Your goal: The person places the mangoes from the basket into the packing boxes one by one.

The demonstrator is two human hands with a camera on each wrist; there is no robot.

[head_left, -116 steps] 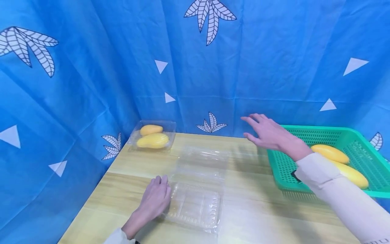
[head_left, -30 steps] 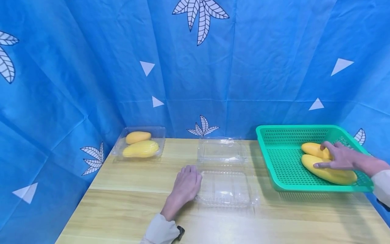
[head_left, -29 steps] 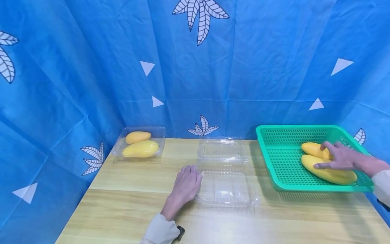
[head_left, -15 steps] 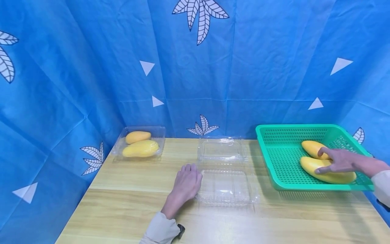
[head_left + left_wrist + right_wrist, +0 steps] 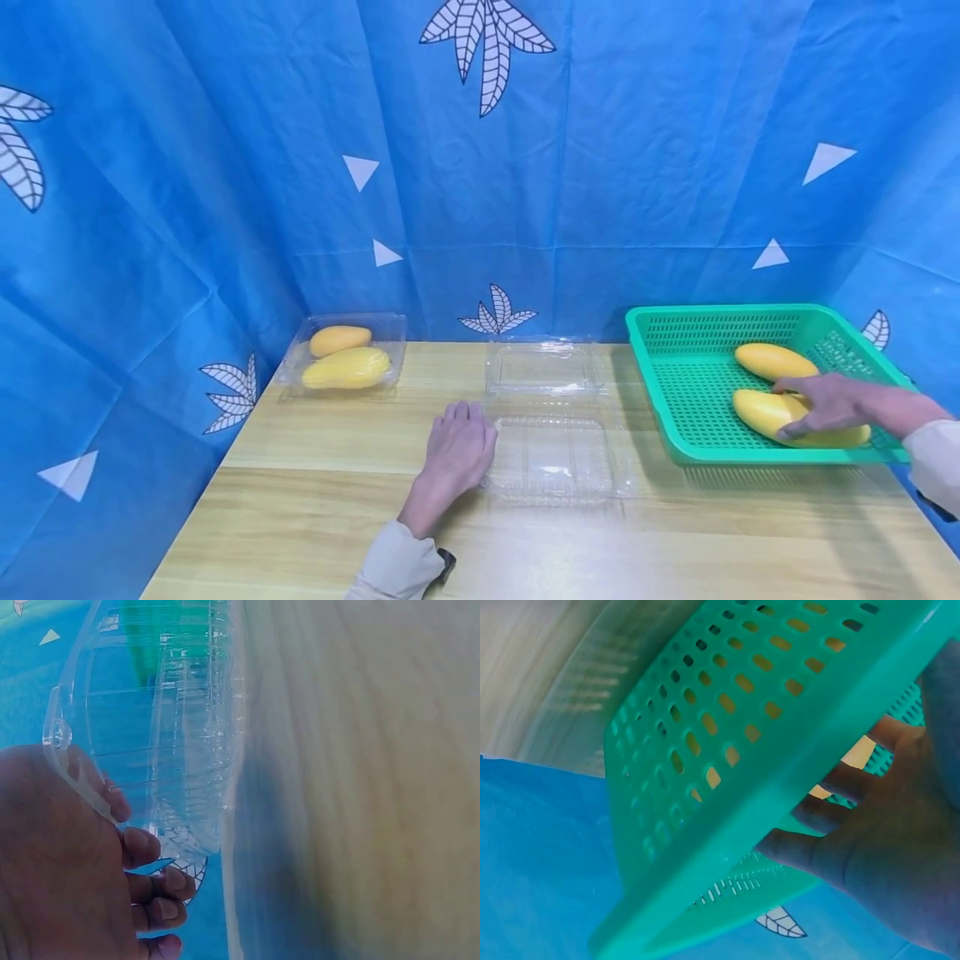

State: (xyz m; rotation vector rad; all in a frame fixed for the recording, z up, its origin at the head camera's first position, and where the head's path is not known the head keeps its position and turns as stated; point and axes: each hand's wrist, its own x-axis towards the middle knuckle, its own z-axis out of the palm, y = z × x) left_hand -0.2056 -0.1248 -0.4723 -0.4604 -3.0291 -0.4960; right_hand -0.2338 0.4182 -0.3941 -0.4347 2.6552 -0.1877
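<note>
My left hand (image 5: 459,450) pinches the left edge of a clear plastic clamshell box (image 5: 555,458), which lies open on the table with its lid (image 5: 543,367) folded back. In the left wrist view, thumb and fingers (image 5: 142,847) meet at the box's rim. My right hand (image 5: 828,406) reaches into the green basket (image 5: 656,408) and grips a long yellow fruit (image 5: 765,412), thumb on the near side and fingers over the far side. Just behind it lies a smaller, mango-like orange-yellow fruit (image 5: 776,362). The basket wall hides most of the fruit in the right wrist view.
A second clear box (image 5: 393,350) at the back left contains a small mango-like fruit (image 5: 340,340) and a larger yellow one (image 5: 347,368). Blue patterned curtain (image 5: 480,208) hangs along the back and sides of the wooden table (image 5: 315,500).
My right hand went from above the table into the basket, then shifted from between both fruits onto the larger one, uncovering the smaller. Lately the left hand has kept still at the box.
</note>
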